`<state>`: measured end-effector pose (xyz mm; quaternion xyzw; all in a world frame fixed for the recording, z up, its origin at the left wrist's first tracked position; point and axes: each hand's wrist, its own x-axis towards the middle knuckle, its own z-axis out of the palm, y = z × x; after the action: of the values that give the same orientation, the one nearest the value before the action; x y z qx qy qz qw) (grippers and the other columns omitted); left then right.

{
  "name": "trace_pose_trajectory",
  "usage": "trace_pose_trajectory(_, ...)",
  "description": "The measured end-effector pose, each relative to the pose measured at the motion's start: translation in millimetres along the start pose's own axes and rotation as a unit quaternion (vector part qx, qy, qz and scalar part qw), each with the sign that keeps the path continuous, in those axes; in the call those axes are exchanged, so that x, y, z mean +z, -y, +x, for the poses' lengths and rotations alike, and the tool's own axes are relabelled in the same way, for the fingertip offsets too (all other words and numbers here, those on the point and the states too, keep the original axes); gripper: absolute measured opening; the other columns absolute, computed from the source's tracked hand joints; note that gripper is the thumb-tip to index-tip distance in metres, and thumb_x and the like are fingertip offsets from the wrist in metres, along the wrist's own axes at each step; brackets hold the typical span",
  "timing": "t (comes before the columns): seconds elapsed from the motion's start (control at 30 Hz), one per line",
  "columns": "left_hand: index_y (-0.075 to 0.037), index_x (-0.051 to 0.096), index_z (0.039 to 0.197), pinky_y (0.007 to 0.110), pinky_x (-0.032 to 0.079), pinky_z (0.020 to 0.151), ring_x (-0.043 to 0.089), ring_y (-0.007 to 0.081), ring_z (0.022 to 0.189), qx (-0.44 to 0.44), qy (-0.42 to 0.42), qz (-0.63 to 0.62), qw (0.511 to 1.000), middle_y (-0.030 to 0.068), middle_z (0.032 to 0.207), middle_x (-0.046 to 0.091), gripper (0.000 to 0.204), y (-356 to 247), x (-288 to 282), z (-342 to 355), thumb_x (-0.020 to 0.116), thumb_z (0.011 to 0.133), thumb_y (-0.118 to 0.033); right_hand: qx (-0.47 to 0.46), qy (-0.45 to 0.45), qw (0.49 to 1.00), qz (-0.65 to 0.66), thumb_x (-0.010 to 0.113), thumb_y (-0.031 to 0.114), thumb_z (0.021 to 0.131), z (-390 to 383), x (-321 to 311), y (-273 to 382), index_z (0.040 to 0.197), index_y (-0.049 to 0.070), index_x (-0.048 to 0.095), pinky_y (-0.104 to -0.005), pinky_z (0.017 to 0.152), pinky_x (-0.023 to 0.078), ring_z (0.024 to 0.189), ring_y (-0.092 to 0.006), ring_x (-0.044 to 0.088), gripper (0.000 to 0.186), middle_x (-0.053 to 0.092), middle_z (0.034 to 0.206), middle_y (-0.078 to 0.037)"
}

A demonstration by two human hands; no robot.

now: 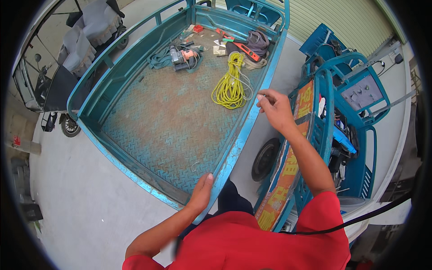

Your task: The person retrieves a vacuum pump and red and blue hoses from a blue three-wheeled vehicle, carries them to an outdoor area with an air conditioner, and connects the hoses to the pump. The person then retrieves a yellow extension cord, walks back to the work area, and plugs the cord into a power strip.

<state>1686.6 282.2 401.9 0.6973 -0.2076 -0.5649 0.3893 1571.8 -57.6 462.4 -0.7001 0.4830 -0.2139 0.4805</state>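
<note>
- Red shirt (pixel 252 243) of the camera wearer fills the near edge, with both bare forearms stretching forward.
- Left hand (pixel 201 192) lies over the near end of the right-side rim (pixel 237 146) of a teal cargo bed (pixel 157 108); its fingers are mostly hidden, so I cannot tell whether it grasps or only rests.
- Right hand (pixel 276 110) is farther along that rim, at its outer edge, fingers loosely bent and no object visible in them; whether the fingertips touch the metal is unclear.
- From the right hand, the bed lies to the left, its long axis running from near left to far right; the left hand is nearer its near corner.
- Patterned teal metal, scuffed and rusty brown across the middle, forms the bed's floor, enclosed by low walls.
- Inside, a looped yellow cable (pixel 230 90) lies just left of the right hand, with a power tool (pixel 182 56) farther left.
</note>
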Motion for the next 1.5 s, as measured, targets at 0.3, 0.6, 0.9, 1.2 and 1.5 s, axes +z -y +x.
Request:
trace_pose_trajectory(0.3, 0.002, 0.062, 0.130, 0.036, 0.053, 0.072, 0.068, 0.0263, 0.078, -0.129, -0.262, 0.223, 0.930, 0.0141, 0.090, 0.071, 0.047, 38.6, -6.3, -182.5, 0.059, 0.104, -0.037, 0.036, -0.114, 0.964, -0.239, 0.067, 0.029, 0.092, 231.5, 13.8, -14.1, 0.115, -0.002, 0.073, -0.0421, 0.078, 0.057, 0.097, -0.0324, 0.074, 0.039, 0.075, 0.109, -0.020)
trace_pose_trajectory(0.6, 0.007, 0.071, 0.105, 0.044, 0.055, 0.077, 0.070, 0.0363, 0.083, -0.152, -0.392, 0.208, 0.883, 0.0244, 0.091, 0.072, 0.027, 43.6, 38.8, -313.9, 0.058, 0.100, -0.016, 0.204, 0.069, 0.920, -0.327, 0.068, 0.027, 0.087, 207.5, 54.8, -173.6, 0.115, -0.005, 0.073, -0.0479, 0.101, 0.052, 0.120, -0.0440, 0.065, 0.044, 0.067, 0.128, -0.030)
trace_pose_trajectory(0.9, 0.006, 0.072, 0.099, 0.045, 0.054, 0.074, 0.069, 0.0384, 0.080, -0.210, -0.414, 0.173, 0.869, 0.0226, 0.089, 0.073, 0.028, 29.7, 74.2, -384.9, 0.054, 0.099, -0.016, 0.273, 0.063, 0.918, -0.280, 0.086, 0.044, 0.079, 146.0, 63.5, -302.4, 0.104, -0.007, 0.075, -0.0502, 0.088, 0.055, 0.105, -0.0420, 0.072, 0.058, 0.074, 0.110, -0.028)
trace_pose_trajectory(1.2, 0.005, 0.072, 0.101, 0.045, 0.055, 0.076, 0.069, 0.0388, 0.082, -0.203, -0.389, 0.192, 0.878, 0.0213, 0.090, 0.073, 0.026, 40.8, 88.2, -375.1, 0.055, 0.098, -0.015, 0.213, 0.058, 0.960, -0.174, 0.081, 0.029, 0.076, 163.7, 54.6, -308.1, 0.089, -0.013, 0.073, -0.0484, 0.074, 0.054, 0.082, -0.0370, 0.074, 0.044, 0.074, 0.087, -0.026)
trace_pose_trajectory(1.5, 0.002, 0.073, 0.095, 0.045, 0.054, 0.072, 0.068, 0.0392, 0.077, -0.156, -0.432, 0.178, 0.870, 0.0208, 0.084, 0.072, 0.020, 64.3, 84.8, -269.6, 0.061, 0.097, -0.014, 0.052, -0.045, 0.996, -0.056, 0.076, 0.032, 0.079, 213.8, 49.7, -208.5, 0.092, -0.007, 0.076, -0.0406, 0.074, 0.054, 0.076, -0.0253, 0.072, 0.041, 0.076, 0.084, -0.018)
